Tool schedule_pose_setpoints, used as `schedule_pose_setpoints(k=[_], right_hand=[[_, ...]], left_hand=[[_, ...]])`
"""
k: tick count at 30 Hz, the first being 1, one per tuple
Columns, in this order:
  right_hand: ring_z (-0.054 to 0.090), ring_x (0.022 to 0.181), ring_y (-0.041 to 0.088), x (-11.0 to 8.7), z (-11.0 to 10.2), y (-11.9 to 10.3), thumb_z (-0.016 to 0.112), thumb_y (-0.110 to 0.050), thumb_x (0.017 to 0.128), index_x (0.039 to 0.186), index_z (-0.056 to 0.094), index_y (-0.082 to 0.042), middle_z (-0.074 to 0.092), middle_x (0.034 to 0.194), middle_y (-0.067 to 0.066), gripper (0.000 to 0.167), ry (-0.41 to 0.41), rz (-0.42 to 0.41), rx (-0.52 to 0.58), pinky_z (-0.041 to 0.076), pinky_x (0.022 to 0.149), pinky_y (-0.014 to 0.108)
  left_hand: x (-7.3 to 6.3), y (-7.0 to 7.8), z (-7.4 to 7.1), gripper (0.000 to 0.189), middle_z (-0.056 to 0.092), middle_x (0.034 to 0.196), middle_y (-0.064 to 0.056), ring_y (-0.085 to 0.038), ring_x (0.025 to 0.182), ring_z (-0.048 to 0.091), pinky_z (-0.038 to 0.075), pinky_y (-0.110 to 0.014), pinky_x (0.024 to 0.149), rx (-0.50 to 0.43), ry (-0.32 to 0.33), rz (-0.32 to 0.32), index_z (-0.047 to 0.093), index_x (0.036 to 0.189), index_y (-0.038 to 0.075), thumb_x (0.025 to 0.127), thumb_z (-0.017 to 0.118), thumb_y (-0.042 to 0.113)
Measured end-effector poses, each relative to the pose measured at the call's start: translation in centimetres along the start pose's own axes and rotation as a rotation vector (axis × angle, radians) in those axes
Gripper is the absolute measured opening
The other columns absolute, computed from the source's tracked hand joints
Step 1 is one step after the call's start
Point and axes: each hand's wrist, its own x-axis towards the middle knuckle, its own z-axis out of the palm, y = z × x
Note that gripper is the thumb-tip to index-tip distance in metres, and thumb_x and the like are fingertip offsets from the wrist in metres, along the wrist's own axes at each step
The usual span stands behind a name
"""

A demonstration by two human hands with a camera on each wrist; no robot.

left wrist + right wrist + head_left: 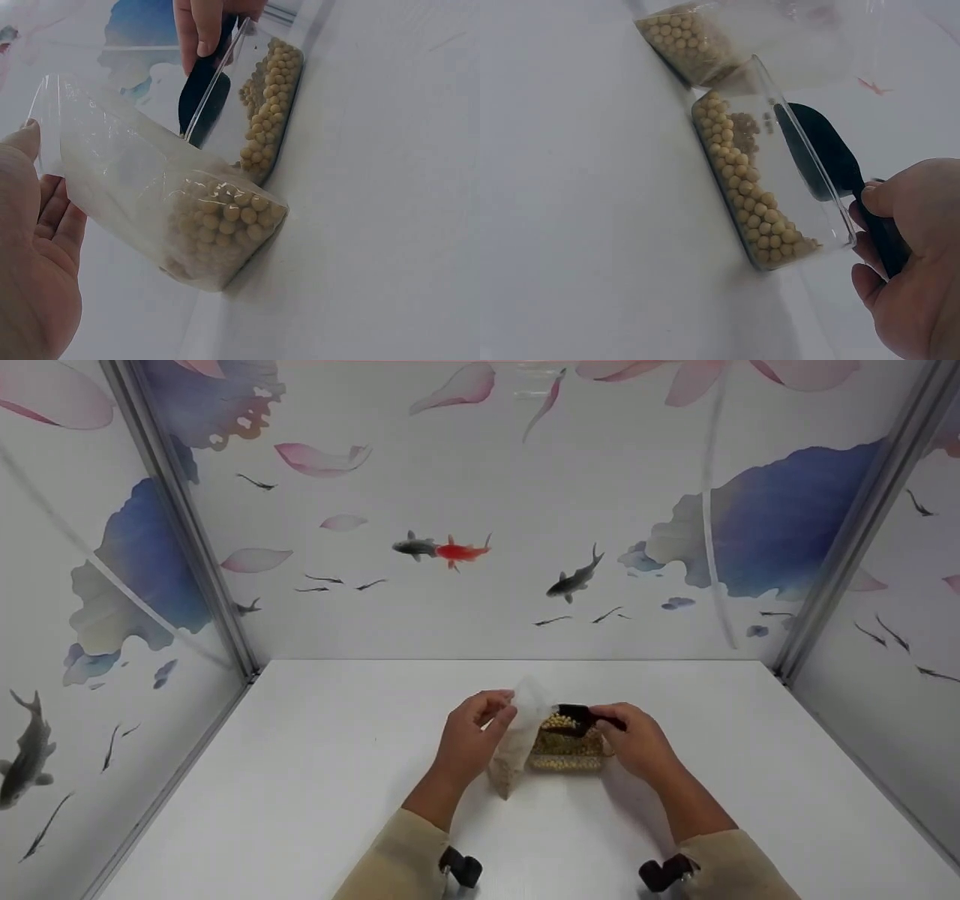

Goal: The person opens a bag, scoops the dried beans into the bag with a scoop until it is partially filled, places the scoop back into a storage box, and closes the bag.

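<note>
My left hand (472, 735) pinches the upper edge of a clear plastic bag (120, 165) between thumb and fingers. Pale yellow soybeans (225, 217) lie in the bag's bottom corner, which stands on the table. Right beside it is a clear rectangular container (825, 161) with more soybeans (742, 187) spread over its floor. My right hand (641, 739) grips a black scoop (829, 150) by its handle, thumb along the top. The scoop's blade reaches over the container's rim, close to the bag's side; part of the blade shows through the clear wall.
The white table (315, 810) is enclosed by white panels with painted fish and petals (465, 480). Metal posts (187, 525) rise at the back corners. Black wrist mounts (461, 868) sit on both sleeves.
</note>
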Motion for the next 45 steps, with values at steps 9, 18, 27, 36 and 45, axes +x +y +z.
schedule_pose_setpoints(k=[9, 18, 27, 36, 45], right_hand=[[0.052, 0.149, 0.037, 0.1, -1.3, 0.0, 0.055, -0.024, 0.114, 0.151, 0.060, -0.011, 0.057, 0.157, 0.017, 0.040, 0.009, 0.075, 0.159, 0.048, 0.120, 0.053], [0.053, 0.146, 0.034, 0.2, -1.9, -0.6, 0.055, -0.025, 0.114, 0.149, 0.062, -0.012, 0.058, 0.156, 0.016, 0.038, 0.051, 0.073, 0.179, 0.049, 0.118, 0.049], [0.054, 0.146, 0.033, -0.5, -3.2, -2.3, 0.057, -0.027, 0.113, 0.148, 0.063, -0.012, 0.057, 0.156, 0.015, 0.038, 0.113, 0.044, 0.190, 0.049, 0.119, 0.048], [0.061, 0.134, 0.029, -1.5, -4.0, -4.7, 0.057, -0.022, 0.113, 0.143, 0.067, -0.012, 0.064, 0.144, 0.011, 0.034, 0.176, -0.117, 0.009, 0.056, 0.101, 0.032], [0.059, 0.131, 0.040, -2.6, -3.2, -7.1, 0.065, -0.007, 0.107, 0.135, 0.073, -0.006, 0.072, 0.131, 0.014, 0.029, 0.281, -0.357, -0.223, 0.049, 0.111, 0.060]], left_hand=[[-0.1, 0.0, -0.1, 0.018, 0.067, 0.144, 0.007, -0.016, 0.135, 0.064, 0.053, -0.043, 0.119, -0.041, -0.015, -0.004, 0.069, 0.114, 0.025, 0.108, 0.065, 0.041], [0.0, 0.2, -0.1, 0.015, 0.067, 0.143, 0.006, -0.016, 0.133, 0.065, 0.054, -0.041, 0.118, -0.031, -0.005, -0.011, 0.069, 0.113, 0.024, 0.108, 0.066, 0.038], [0.1, 0.0, 0.0, 0.021, 0.069, 0.141, 0.005, -0.015, 0.132, 0.066, 0.054, -0.040, 0.117, -0.027, 0.005, 0.005, 0.070, 0.113, 0.023, 0.107, 0.066, 0.043], [0.1, 0.0, 0.0, 0.020, 0.068, 0.142, 0.008, -0.016, 0.136, 0.064, 0.053, -0.038, 0.119, -0.024, 0.002, -0.014, 0.069, 0.111, 0.024, 0.108, 0.065, 0.043], [0.2, -0.1, 0.1, 0.018, 0.068, 0.142, 0.007, -0.016, 0.136, 0.064, 0.053, -0.040, 0.119, -0.026, 0.001, -0.015, 0.068, 0.109, 0.024, 0.108, 0.065, 0.042]])
